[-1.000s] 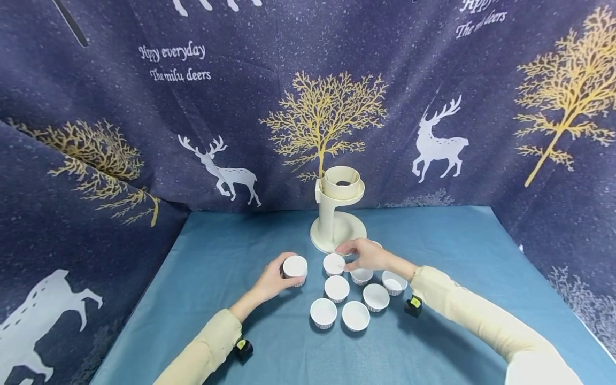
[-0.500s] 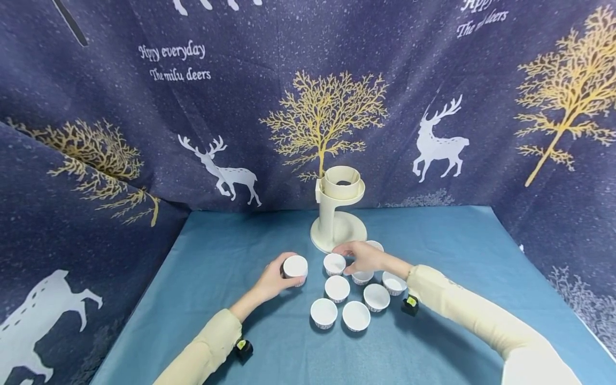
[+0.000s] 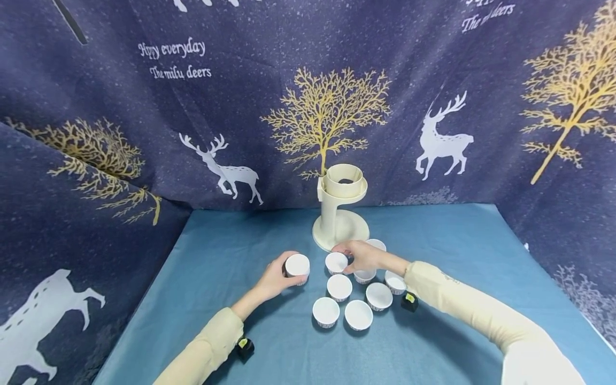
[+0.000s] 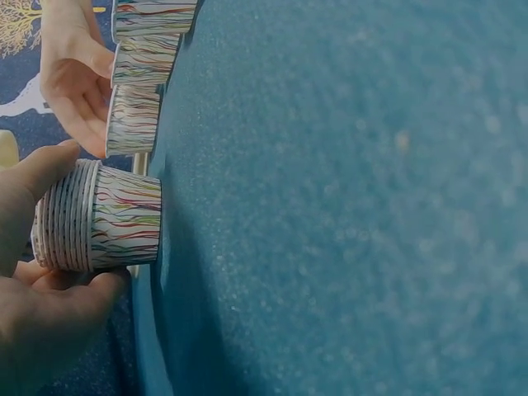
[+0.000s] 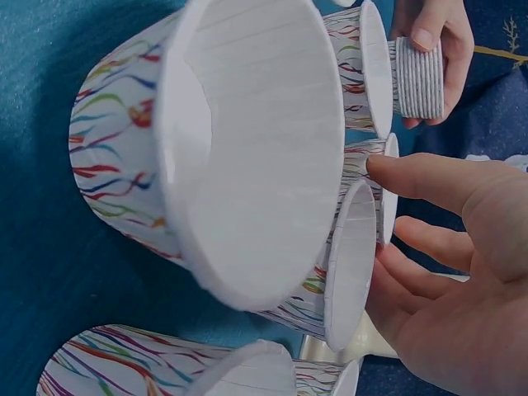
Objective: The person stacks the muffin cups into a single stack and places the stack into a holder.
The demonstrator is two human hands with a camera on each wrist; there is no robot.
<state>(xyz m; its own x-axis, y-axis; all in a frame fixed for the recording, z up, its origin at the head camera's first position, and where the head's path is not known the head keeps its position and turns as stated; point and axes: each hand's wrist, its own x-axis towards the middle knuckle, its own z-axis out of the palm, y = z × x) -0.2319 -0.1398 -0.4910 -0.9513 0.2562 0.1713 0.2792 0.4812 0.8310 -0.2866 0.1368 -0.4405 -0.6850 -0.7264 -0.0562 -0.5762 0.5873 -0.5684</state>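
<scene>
Patterned white paper baking cups are about both hands. My left hand (image 3: 275,279) grips a nested stack of them (image 4: 103,219), fingers and thumb on opposite sides; the stack sits close over the cloth, its many rims showing in the left wrist view. With thumb and fingers on either side, my right hand (image 3: 364,255) holds a single paper baking cup (image 3: 336,263) in the back row, just right of the stack. That cup stands upright on the cloth, with another cup (image 3: 339,287) close in front of it. In the right wrist view a near cup (image 5: 256,157) partly hides it.
Several more single cups stand upright in a loose cluster, one (image 3: 358,315) at the front. Behind them is a cream stand (image 3: 329,219) with a round base and a ring bearing a short cylinder (image 3: 344,182). A deer-print curtain (image 3: 231,96) borders the blue tablecloth (image 3: 216,240).
My right hand has shifted slightly left and lower, its fingers now around the back-row cup. The left hand keeps its grip on the stack in nearly the same place.
</scene>
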